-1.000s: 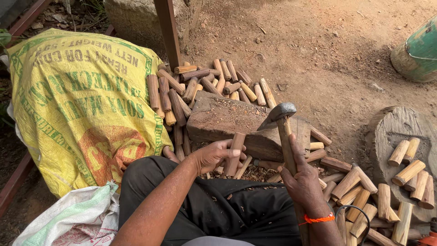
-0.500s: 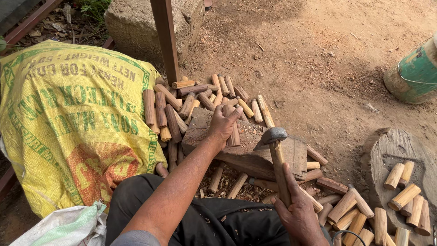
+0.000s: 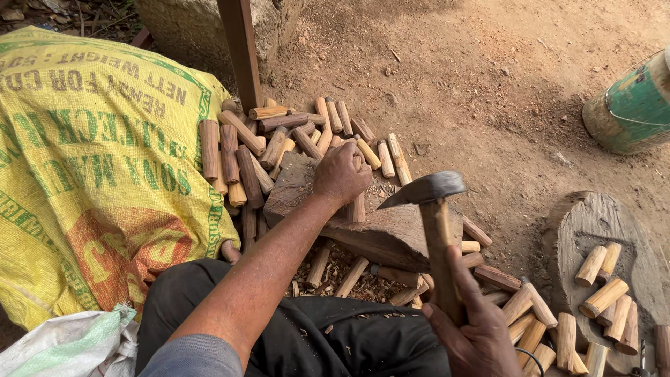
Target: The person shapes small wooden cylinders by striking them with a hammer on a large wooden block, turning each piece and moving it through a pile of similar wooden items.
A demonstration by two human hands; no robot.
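Since a moment ago my left hand [image 3: 340, 176] stayed closed on a short wood stick [image 3: 357, 204] standing on the chopping block [image 3: 391, 234], right hand [image 3: 474, 335] fisted on the hatchet [image 3: 433, 216], raised a bit higher; yellow sack [image 3: 91, 174] bulging, contents hidden; green bucket [image 3: 631, 105] far right, inside not visible

Soft, even daylight with faint shadows on the dirt; sharp focus, no glare or blur
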